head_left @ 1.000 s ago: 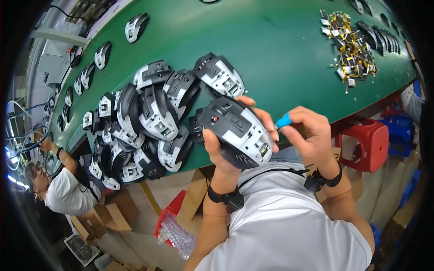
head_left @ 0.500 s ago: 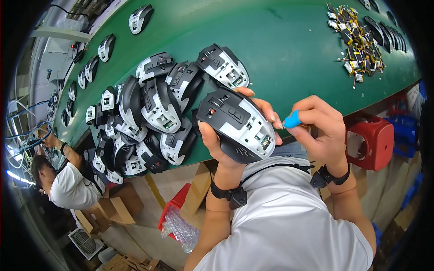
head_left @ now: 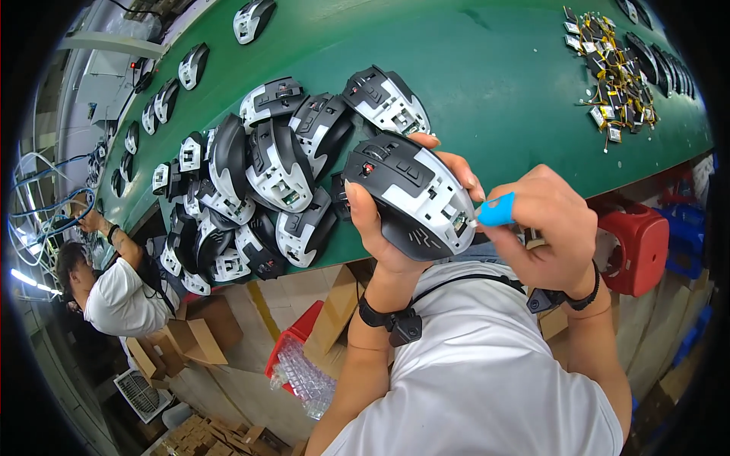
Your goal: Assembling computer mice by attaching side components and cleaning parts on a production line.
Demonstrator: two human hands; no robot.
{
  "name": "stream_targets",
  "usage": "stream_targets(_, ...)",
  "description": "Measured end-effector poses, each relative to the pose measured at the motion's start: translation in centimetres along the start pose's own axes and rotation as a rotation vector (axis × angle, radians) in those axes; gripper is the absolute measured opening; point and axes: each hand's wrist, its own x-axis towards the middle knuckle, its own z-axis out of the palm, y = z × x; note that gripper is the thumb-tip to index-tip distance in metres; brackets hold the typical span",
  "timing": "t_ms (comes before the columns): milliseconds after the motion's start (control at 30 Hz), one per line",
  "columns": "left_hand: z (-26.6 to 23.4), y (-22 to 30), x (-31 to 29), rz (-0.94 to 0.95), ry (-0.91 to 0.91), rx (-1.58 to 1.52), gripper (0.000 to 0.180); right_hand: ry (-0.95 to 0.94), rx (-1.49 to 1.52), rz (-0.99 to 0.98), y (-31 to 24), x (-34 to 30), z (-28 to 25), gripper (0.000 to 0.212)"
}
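Observation:
My left hand [head_left: 386,242] is closed around a black and white computer mouse [head_left: 407,190], its partly open white section showing slots and a bit of circuit board at the lower right end. A blue finger cot [head_left: 498,210] covers a fingertip of my right hand [head_left: 549,224]. Thumb and finger of that hand pinch together right at the mouse's open end; a tiny pale bit shows at the tips, too small to name. Left of the held mouse lies a heap of similar mice [head_left: 277,178]. One more mouse [head_left: 388,102] sits just beyond it.
The green bench [head_left: 487,91] carries a pile of small wired battery packs [head_left: 612,80] at far right, beside a row of mice [head_left: 661,68]. More mice [head_left: 194,64] line the left. A red stool [head_left: 635,251] and cardboard boxes [head_left: 190,334] stand below. Another person [head_left: 125,296] works at left.
My right hand has moved in, bringing its pinched fingertips against the mouse's open end. The whole view has shifted slightly; my left hand keeps its hold on the mouse.

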Motion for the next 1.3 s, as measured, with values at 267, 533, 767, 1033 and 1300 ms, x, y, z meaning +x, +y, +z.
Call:
stream_targets(267, 1.2, 0.2, 0.4, 0.002, 0.065, 0.055, 0.085, -0.166, -0.111, -0.213, 0.2, 1.3, -0.6, 0.029)
stream_targets(533, 1.9, 0.2, 0.7, -0.053, 0.158, 0.027, 0.083, -0.212, -0.271, -0.329, -1.0, 2.4, -0.9, 0.027)
stream_targets(767, 1.8, 0.4, 0.5, -0.041, 0.189, 0.054, 0.08, -0.29, -0.227, -0.335, -0.2, 2.7, -1.3, 0.025)
stream_targets(1033, 2.2, 0.2, 0.5, -0.024, 0.291, 0.106, 0.075, -0.344, -0.292, -0.233, -0.4, 2.8, -1.1, 0.024)
stream_targets(1300, 3.0, 0.3, 0.5, -0.005, 0.274, 0.104, 0.073, -0.276, -0.359, -0.361, -1.5, 3.3, -1.1, 0.02)
